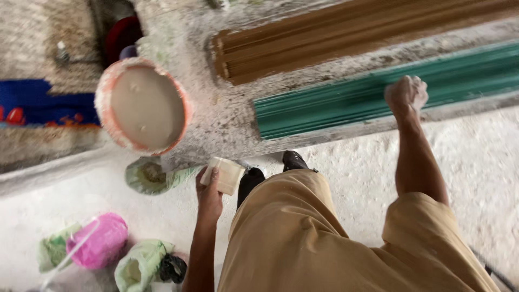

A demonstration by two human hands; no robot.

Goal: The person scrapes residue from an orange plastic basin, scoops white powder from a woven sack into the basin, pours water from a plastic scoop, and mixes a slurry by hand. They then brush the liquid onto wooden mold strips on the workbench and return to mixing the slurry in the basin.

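Looking straight down here: left hand (210,190) at about 7 o'clock grips a pale rectangular block (224,174). Right hand (406,94), up around 2 o'clock, is fisted against the green ribbed strip (335,105). A brown ribbed strip (346,30) lies just above at 12. Orange-rimmed bucket of whitish paste (143,105) sits at 10, pink bag (100,240) down at 8 on the dusty floor (476,162).

Green strips (378,97): cut off by the right edge, part hidden behind right hand (406,94).
Brown strips (351,32): cut off at the far right edge.
Right hand: blurred, closed, grip contents impossible to tell.
Shoes (270,173): mostly hidden under tan clothing (292,232).
Near-left bags (140,265): contents unclear, cropped by the bottom edge.
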